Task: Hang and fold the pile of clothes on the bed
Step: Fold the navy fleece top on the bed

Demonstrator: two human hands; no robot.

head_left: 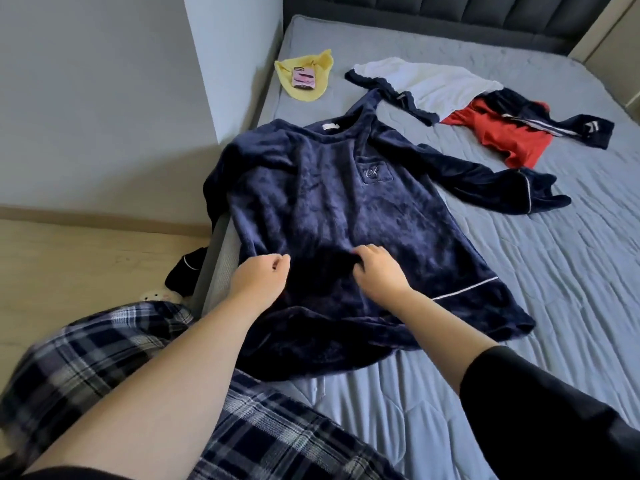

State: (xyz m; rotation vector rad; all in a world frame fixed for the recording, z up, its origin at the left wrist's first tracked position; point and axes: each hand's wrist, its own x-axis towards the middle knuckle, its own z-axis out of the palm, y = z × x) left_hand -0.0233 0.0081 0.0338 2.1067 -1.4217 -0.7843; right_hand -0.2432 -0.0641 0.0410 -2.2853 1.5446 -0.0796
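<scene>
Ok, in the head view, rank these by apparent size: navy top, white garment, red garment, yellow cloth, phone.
1. navy top, though it lies nearest the camera
2. white garment and red garment: look alike, both partly covered, so unranked
3. yellow cloth
4. phone

Only one near-readable mark: pale embroidered script on the chest pocket (374, 173) of the navy fleece top (311, 209). It's two cursive letters, looks like "ek" or "ck", can't settle which. White neck label (325, 127) inside the collar: too small, nothing legible. Phone case (303, 77) on the yellow cloth (306, 93): pink with dark marks, blurred, no text resolvable. Dark jacket sleeve (588, 128) at far right carries white chevron marks and white stripes, no letters made out.
</scene>
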